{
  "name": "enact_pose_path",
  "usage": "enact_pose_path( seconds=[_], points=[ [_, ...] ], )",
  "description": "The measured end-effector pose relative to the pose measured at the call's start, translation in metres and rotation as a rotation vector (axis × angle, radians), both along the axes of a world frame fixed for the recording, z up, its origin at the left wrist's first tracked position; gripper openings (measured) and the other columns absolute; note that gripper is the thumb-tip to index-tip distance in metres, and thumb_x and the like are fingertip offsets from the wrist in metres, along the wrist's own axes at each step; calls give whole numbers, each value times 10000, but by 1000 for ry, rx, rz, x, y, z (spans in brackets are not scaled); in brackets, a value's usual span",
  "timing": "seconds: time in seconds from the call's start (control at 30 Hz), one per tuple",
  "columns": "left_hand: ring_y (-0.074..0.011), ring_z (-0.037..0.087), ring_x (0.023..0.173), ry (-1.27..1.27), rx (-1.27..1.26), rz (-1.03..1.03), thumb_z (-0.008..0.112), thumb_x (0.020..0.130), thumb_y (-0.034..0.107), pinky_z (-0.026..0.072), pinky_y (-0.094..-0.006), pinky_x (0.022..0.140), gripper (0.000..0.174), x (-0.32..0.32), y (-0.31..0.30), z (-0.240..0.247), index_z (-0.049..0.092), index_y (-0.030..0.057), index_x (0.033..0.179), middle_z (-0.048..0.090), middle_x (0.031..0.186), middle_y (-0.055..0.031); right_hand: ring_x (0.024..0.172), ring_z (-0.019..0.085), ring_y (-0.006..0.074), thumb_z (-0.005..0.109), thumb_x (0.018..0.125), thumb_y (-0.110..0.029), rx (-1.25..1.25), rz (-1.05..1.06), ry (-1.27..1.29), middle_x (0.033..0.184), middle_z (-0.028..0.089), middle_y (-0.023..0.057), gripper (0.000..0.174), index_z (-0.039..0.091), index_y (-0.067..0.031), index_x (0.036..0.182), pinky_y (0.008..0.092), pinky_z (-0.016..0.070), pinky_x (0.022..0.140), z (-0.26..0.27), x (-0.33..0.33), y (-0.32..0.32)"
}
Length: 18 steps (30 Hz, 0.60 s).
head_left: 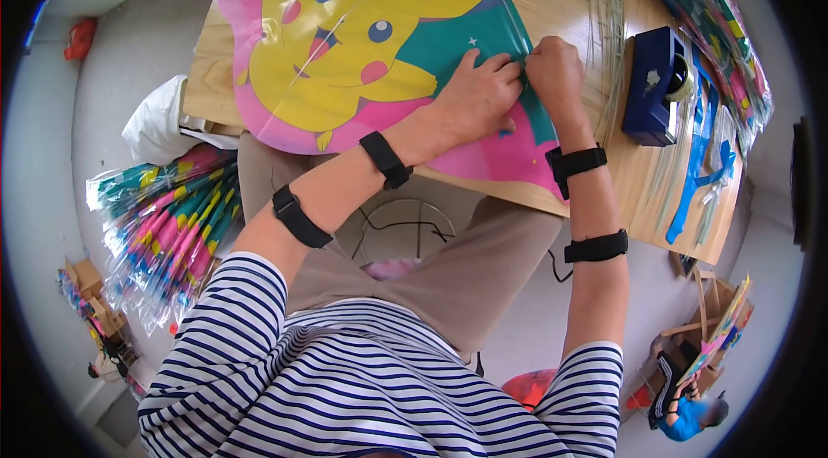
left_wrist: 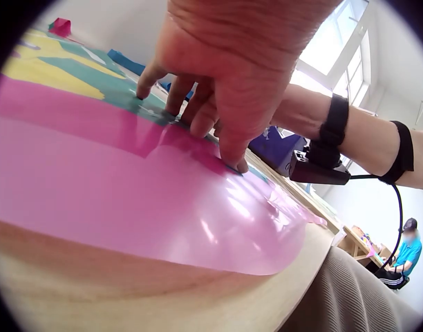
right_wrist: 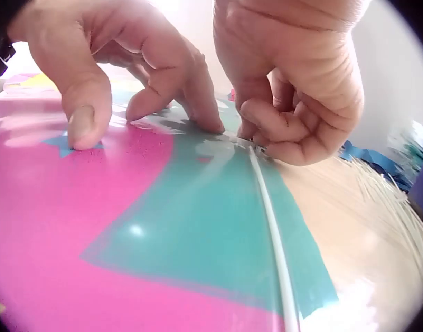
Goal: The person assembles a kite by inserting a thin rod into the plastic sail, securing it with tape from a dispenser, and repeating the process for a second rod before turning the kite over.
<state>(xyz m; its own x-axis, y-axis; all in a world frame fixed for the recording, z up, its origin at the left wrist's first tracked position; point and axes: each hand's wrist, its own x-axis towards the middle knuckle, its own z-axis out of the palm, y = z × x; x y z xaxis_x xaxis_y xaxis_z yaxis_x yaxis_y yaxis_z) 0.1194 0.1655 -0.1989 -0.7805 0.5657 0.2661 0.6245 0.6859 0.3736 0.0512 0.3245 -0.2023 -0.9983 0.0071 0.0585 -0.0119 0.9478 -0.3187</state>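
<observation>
A large kite sheet [head_left: 345, 70] of thin printed plastic, with a yellow cartoon figure on teal and pink, lies on the wooden table. Along its teal right edge runs a thin white rod [right_wrist: 270, 221]. My left hand [head_left: 479, 96] spreads its fingers over the sheet, fingertips and thumb pressing down just left of the rod; the thumb is beside a blue star [right_wrist: 63, 145]. With curled fingers my right hand [right_wrist: 294, 83] pinches the rod at the sheet's edge, close beside the left fingertips. The rod's end is hidden under those fingers.
Right of the sheet lie loose thin rods [head_left: 608, 44], a blue tape dispenser [head_left: 651, 87] and blue strips [head_left: 690, 191]. Bundled printed sheets [head_left: 724, 35] fill the far right corner; more bundles [head_left: 181, 234] hang at the left. A seated person [head_left: 686, 415] is farther off.
</observation>
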Motion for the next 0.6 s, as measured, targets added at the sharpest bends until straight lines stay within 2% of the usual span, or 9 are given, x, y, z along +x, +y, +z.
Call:
enact_pose_path(
  seconds=[0.07, 0.17, 0.37, 0.47, 0.6],
  points=[
    [-281, 495, 1285, -6, -21, 1, 852, 625, 287, 412, -541, 1014, 467, -2, 1, 1, 680, 28, 974, 595, 1268, -104, 828, 679, 431, 636, 733, -103, 48, 54, 26, 849, 698, 234, 107, 710, -35, 770, 477, 552, 729, 2, -2, 0],
    [-279, 496, 1280, 11, -13, 0, 853, 624, 287, 412, -540, 1016, 466, 0, 0, -1, 682, 29, 972, 594, 1268, -103, 818, 682, 414, 661, 720, -116, -188, 13, -185, 836, 700, 228, 111, 707, -26, 767, 473, 552, 733, 5, -11, 15],
    [-280, 499, 1278, 6, -5, -5, 856, 616, 293, 412, -536, 1015, 469, -1, 1, -1, 681, 35, 967, 594, 1269, -101, 829, 695, 377, 800, 670, -191, -48, 7, -59, 844, 713, 203, 211, 711, -29, 772, 442, 557, 723, -4, -16, 10],
    [-278, 501, 1277, 18, -4, 3, 856, 612, 299, 412, -529, 1015, 469, -2, -1, 0, 678, 39, 960, 595, 1269, -98, 860, 693, 400, 827, 679, -208, -162, -42, -223, 858, 707, 235, 241, 719, -21, 786, 469, 551, 734, 11, -11, 8],
    [-278, 502, 1278, 16, 6, 0, 853, 615, 300, 406, -525, 1021, 462, 0, 1, -5, 676, 41, 954, 594, 1274, -96, 868, 690, 417, 841, 678, -220, -142, -17, -163, 848, 701, 251, 266, 723, -10, 792, 483, 548, 743, 3, -13, 15]
  ],
)
